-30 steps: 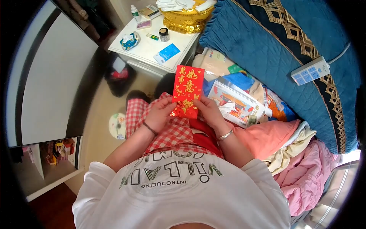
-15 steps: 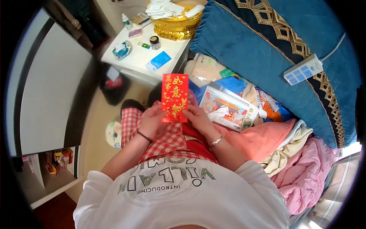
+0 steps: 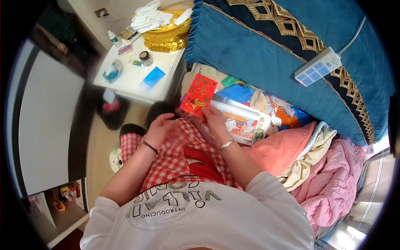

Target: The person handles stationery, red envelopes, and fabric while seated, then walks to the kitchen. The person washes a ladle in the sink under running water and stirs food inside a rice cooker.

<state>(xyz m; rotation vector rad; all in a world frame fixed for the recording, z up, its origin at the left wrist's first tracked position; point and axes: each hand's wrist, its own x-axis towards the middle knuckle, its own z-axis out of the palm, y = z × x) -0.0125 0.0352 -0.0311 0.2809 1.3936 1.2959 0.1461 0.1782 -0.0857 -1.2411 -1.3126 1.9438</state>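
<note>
Red envelope, now tilted, clamped by its lower edge in the right hand alone, above the calendar's left corner. Left hand has let go: empty, loose, over checked trousers.

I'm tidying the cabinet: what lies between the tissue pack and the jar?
In the head view, a small green packet lies between the tissue pack and the jar, on the white cabinet.
</note>
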